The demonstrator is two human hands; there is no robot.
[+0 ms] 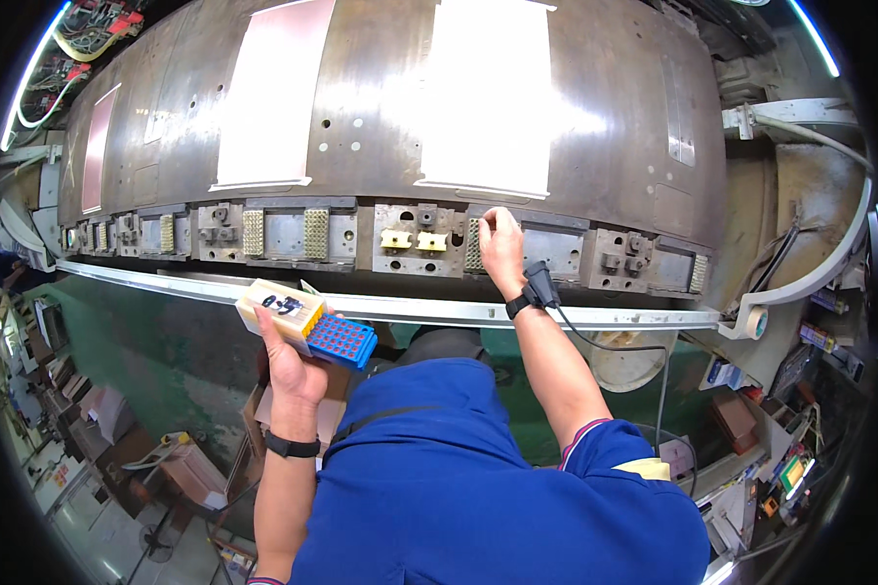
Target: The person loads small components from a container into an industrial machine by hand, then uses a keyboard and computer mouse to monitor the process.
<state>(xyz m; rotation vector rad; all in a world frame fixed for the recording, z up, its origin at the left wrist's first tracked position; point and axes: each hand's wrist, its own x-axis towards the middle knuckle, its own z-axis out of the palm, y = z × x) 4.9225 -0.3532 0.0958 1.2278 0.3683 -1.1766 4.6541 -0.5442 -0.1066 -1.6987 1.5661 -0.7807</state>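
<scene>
Your left hand (299, 376) is clasping a cream box (279, 306), right hand (502, 255) sitting half-closed beside a studded block (472, 250), hold indiscernible

It's a head-worn fisheye looking down from up close, blue shirt (507, 478) bottom center, metal surface (380, 117) across the top.

A pale cream, rectangular box (266, 301) with dark marks lies tilted in the left hand (298, 375), a blue plastic tray (345, 341) with rows of reddish round spots jutting out to that hand's right, and I can see a narrow, brass-coloured, studded block (473, 253) right by the right hand's (502, 252) bunched fingertips.
</scene>
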